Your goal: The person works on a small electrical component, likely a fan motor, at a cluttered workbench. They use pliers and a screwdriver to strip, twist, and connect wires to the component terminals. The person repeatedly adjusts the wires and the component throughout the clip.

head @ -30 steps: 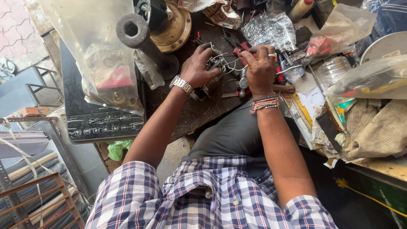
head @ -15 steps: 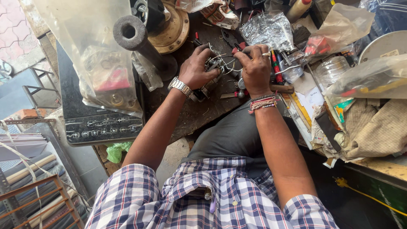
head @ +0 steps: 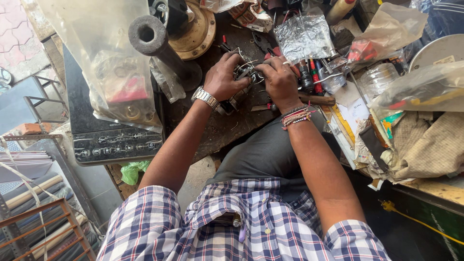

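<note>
My left hand (head: 225,76), with a metal watch on its wrist, grips a small metal part with loose wires (head: 244,73) on a dark, dirty workbench (head: 227,126). My right hand (head: 278,80), with thread bands on its wrist, closes on the same part from the right. The part is mostly hidden between my fingers. Both hands touch each other over it.
A black appliance with a control panel (head: 104,140) lies at the left under a clear plastic bag (head: 99,53). A dark cylinder (head: 157,46) and a brass-coloured disc (head: 195,31) stand behind. Screwdrivers (head: 313,75), foil bags and cloth crowd the right side.
Both hands have stayed on the wired part, with only small shifts of the fingers. The view has moved slightly.
</note>
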